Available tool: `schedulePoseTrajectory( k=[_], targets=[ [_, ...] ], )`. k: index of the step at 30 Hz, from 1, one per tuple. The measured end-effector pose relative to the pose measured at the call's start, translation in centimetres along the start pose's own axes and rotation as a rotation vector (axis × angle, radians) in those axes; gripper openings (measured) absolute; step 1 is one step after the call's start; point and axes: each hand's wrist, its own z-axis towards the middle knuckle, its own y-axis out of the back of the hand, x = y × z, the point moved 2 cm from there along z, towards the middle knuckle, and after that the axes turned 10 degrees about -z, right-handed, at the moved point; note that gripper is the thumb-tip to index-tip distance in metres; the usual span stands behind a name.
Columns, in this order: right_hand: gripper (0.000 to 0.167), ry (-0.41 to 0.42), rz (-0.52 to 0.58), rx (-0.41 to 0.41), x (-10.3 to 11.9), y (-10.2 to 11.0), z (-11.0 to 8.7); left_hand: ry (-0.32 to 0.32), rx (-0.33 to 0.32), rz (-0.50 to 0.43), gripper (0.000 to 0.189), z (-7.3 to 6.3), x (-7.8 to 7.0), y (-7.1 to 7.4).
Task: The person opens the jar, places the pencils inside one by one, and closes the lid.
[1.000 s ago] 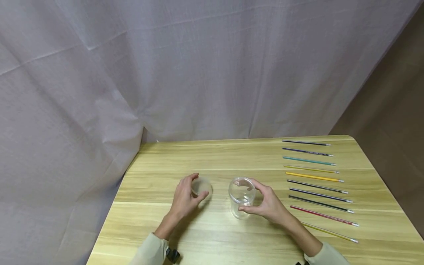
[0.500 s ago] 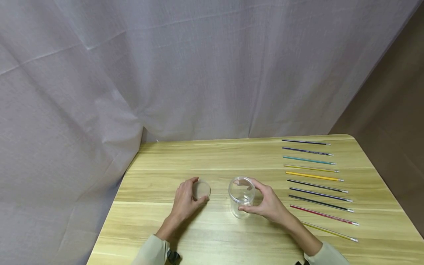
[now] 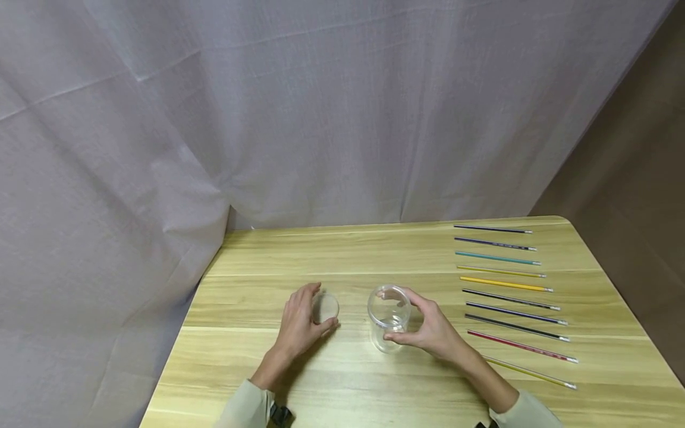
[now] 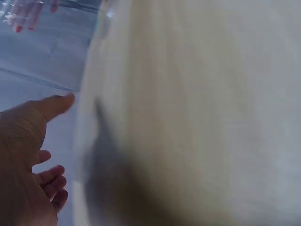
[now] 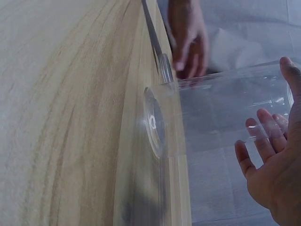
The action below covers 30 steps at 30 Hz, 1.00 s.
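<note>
A clear plastic jar (image 3: 385, 315) stands upright on the table in the head view, its wide mouth facing up and nothing inside. My right hand (image 3: 432, 331) grips it from the right, thumb in front and fingers behind; the right wrist view shows the curled fingers through the jar wall (image 5: 211, 110). Left of the jar, a round clear lid (image 3: 327, 308) lies flat on the table. Around the lid's left side hovers my left hand (image 3: 299, 321), thumb and fingers spread and holding nothing. In the right wrist view it hangs just over the lid (image 5: 165, 68).
Several pencils (image 3: 508, 287) lie in a spaced column along the table's right side, the red pencil (image 3: 521, 346) near my right forearm. A grey curtain (image 3: 321, 119) hangs behind the wooden table (image 3: 241, 356).
The lid, blurred within the left hand's fingers a second ago, now rests still on the table. Left fingers have opened from it slightly. Right hand and jar have stayed in place.
</note>
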Motion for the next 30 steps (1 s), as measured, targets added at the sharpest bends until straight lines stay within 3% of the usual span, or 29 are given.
schedulePoseTrajectory(
  k=[4,9,14,19,24,30],
  targets=[
    [0.08,-0.007,0.004,0.003,0.0,-0.1,0.1,-0.075,-0.009,-0.066,0.087,1.1,-2.0,0.9],
    [0.089,-0.033,0.021,0.006,-0.1,-0.4,0.2,-0.188,-0.01,-0.211,0.078,2.2,-5.5,2.0],
    [0.117,-0.011,0.062,0.005,0.0,-0.2,0.2,-0.248,0.074,-0.337,0.075,2.4,-8.5,1.9],
    [0.125,0.025,0.024,-0.018,-0.3,1.1,-0.3,-0.277,0.16,-0.408,0.099,2.3,-10.1,0.7],
    [0.109,0.025,-0.115,-0.018,-1.3,4.0,-1.6,-0.31,0.179,-0.435,0.117,2.2,-10.6,-0.7],
    [0.053,-0.026,-0.321,-0.054,-3.0,8.3,-5.0,-0.308,0.181,-0.467,0.13,2.0,-10.5,-2.0]
  ],
)
